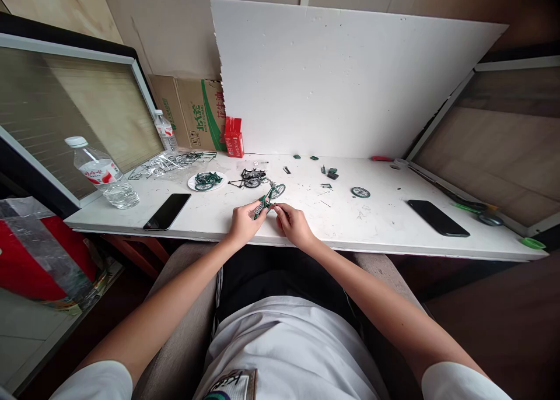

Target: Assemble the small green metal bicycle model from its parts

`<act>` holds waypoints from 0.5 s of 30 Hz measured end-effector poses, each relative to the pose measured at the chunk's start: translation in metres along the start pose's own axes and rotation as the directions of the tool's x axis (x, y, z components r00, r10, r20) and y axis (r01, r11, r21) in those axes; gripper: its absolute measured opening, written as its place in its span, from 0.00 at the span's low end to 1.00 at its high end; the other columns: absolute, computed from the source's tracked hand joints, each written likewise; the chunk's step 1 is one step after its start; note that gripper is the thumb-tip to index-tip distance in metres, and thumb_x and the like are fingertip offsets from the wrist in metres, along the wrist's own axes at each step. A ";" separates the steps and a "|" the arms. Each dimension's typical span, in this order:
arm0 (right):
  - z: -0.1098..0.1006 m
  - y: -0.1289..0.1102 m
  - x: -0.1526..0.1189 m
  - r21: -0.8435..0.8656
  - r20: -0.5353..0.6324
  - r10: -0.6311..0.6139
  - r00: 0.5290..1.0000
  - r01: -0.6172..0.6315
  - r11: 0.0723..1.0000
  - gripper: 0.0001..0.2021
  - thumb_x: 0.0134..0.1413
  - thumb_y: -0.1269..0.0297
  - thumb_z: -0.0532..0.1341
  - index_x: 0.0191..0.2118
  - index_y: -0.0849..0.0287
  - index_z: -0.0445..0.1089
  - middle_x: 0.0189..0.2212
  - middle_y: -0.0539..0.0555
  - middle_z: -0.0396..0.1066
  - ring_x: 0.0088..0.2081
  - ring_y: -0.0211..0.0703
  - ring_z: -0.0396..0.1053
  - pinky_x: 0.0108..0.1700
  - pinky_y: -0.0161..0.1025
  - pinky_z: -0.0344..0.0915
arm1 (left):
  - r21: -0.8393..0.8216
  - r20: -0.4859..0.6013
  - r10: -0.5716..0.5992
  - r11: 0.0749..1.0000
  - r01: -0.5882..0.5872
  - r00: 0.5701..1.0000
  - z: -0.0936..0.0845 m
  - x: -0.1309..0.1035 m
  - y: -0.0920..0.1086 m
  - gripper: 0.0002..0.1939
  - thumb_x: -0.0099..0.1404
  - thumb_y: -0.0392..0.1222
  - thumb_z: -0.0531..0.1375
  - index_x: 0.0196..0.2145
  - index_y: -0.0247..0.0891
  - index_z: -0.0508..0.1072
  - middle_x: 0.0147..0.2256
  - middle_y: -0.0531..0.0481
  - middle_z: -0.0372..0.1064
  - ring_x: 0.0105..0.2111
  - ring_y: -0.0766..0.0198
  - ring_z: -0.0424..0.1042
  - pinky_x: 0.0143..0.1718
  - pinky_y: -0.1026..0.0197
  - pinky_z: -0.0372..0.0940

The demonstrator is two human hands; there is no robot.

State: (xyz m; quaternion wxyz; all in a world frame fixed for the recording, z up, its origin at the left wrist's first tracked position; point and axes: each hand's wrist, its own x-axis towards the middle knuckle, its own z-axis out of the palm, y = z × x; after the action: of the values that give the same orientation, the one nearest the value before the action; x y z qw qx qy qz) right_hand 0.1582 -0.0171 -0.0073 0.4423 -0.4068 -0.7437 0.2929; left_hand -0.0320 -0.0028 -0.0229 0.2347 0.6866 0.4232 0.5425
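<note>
Close to the table's front edge, my left hand (245,220) is closed on a small green model bicycle (265,204). A spoked wheel (278,190) is fitted at its far end, pointing away from me. My right hand (292,222) is pinched against the near right side of the model; whatever lies between its fingertips is too small to make out. Beyond my hands lies a black model bicycle (254,179). To its left, a white plate (191,182) holds green bicycle parts (207,181). A loose green wheel (360,192) rests to the right.
Small dark pieces (333,175) lie scattered at the back. Phones lie at left (167,211) and right (438,218). Near the left window stand a water bottle (105,175) and another behind it (164,130), beside part frames (175,162). A white board (350,85) leans behind the table.
</note>
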 end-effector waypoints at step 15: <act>-0.001 0.006 0.002 -0.015 0.034 0.078 0.996 -0.077 0.997 0.30 0.73 0.36 0.49 0.43 0.57 0.76 0.18 0.48 0.63 0.21 0.42 0.61 0.30 0.39 0.62 | -0.033 0.028 -0.032 0.999 0.033 0.999 0.000 0.000 -0.006 0.21 0.67 0.48 0.66 0.53 0.33 0.84 0.44 0.42 0.84 0.39 0.55 0.81 0.45 0.58 0.74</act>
State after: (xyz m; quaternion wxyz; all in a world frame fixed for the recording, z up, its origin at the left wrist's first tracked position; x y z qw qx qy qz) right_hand 0.1604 -0.0122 -0.0114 0.4147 -0.4333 -0.7370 0.3117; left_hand -0.0339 0.0002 -0.0274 0.2607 0.6829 0.4220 0.5363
